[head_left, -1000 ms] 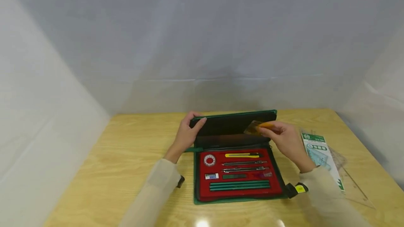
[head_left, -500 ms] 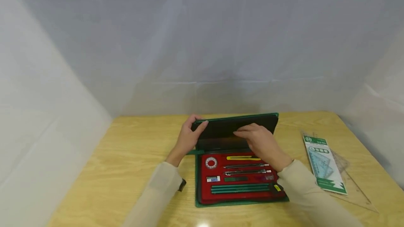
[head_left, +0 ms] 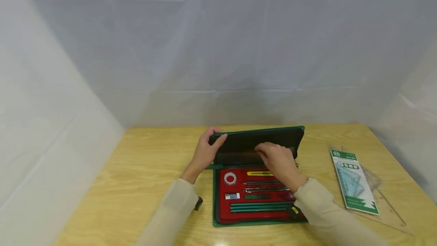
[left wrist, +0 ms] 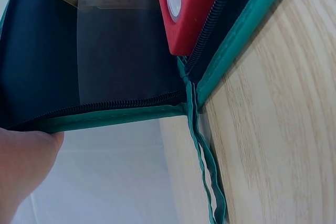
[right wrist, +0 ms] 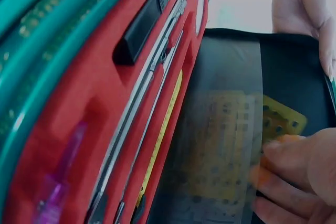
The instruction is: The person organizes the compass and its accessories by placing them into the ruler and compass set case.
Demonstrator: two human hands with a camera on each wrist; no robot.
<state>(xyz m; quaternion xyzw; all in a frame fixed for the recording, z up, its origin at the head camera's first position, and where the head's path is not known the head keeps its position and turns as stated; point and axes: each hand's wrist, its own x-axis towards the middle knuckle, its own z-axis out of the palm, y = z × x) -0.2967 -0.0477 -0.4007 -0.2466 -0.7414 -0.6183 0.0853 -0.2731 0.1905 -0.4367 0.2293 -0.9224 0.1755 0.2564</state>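
My left hand [head_left: 203, 155] grips the left edge of the raised lid [head_left: 246, 139] of a green zip case, thumb on the dark inner side. My right hand [head_left: 278, 162] reaches in front of the lid and pinches a yellowish see-through drawing template [right wrist: 286, 116]. In the right wrist view most of the template lies behind the lid's clear pocket [right wrist: 231, 66], and one corner sticks out past the pocket's edge. The case's red tray [head_left: 225, 213] holds a white ring [head_left: 230, 178], a yellow cutter [head_left: 257, 173], compasses [head_left: 263, 190], an eraser [head_left: 232, 196] and green pencils [head_left: 257, 207].
On the right of the wooden table [head_left: 143, 185] lies a green-and-white packet [head_left: 353, 183], partly over clear set squares [head_left: 392, 213]. White sheeting [head_left: 211, 48] stands behind and at both sides. A green strap [left wrist: 207, 166] hangs at the case's left hinge.
My right hand has moved left from beside the lid to in front of it, bringing the template into the clear pocket. My left hand still holds the lid.
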